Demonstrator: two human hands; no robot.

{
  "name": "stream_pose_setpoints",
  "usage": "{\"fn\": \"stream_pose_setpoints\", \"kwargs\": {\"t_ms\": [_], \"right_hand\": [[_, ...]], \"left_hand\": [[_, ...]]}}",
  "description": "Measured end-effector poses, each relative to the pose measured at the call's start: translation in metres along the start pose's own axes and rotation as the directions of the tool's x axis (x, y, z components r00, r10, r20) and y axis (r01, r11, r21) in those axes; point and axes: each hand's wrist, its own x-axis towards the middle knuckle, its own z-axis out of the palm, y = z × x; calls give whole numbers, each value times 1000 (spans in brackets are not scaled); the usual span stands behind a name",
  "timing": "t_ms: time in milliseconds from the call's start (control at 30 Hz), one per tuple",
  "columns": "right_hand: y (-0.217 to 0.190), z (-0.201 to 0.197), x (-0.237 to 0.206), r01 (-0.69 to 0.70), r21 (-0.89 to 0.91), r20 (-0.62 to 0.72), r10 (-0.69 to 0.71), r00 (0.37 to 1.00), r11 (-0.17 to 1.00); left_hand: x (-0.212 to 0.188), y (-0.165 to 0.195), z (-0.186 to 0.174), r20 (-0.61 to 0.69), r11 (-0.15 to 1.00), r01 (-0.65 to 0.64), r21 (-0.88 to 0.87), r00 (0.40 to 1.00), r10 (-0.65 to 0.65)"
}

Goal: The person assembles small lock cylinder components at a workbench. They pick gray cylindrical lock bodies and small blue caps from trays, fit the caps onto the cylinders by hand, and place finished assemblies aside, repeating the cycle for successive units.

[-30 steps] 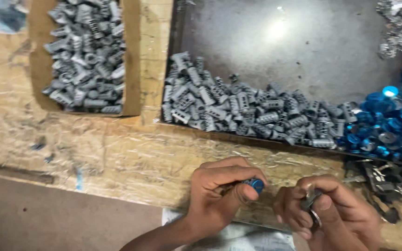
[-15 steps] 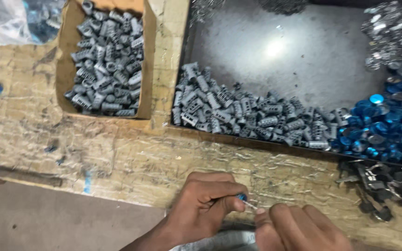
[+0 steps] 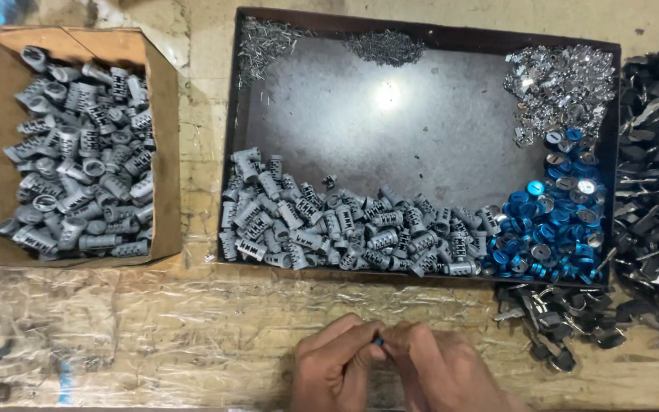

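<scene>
Both hands meet at the near edge of the worktop [image 3: 154, 336], low in the head view, with a wide bare stretch of plastic-covered surface to their left and between them and the dark metal tray [image 3: 390, 122]. The left hand [image 3: 335, 370] and right hand [image 3: 440, 374] are curled shut, fingertips pressed together around a small blue part [image 3: 379, 342]; only a sliver shows, so it is probably one of the blue caps [image 3: 547, 229] piled in the tray's near right corner. Grey cylinders [image 3: 329, 225] line the tray's near wall. A cardboard box [image 3: 163, 152] of like cylinders sits far left; black pieces [image 3: 657, 198] crowd the right edge.
</scene>
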Motion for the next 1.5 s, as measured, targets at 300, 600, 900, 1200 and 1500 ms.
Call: {"fn": "stream_pose_setpoints", "kwargs": {"t_ms": [300, 600, 900, 1200, 1500], "right_hand": [[12, -132, 109, -251, -618, -293, 77, 953, 745], [55, -128, 163, -218, -591, -269, 65, 961, 777], [32, -129, 139, -308, -283, -386, 186, 903, 908], [59, -131, 125, -329, 97, -418, 338, 843, 939], [25, -133, 116, -363, 243, -392, 433, 812, 899]], "left_hand": [[21, -18, 24, 178, 776, -228, 587, 972, 151], [21, -21, -6, -89, 950, -22, 312, 995, 52], [38, 8, -11, 4, 909, 388, -150, 920, -392], [30, 34, 11, 72, 940, 203, -274, 979, -191], [28, 43, 13, 89, 911, 279, -304, 960, -265]]}}
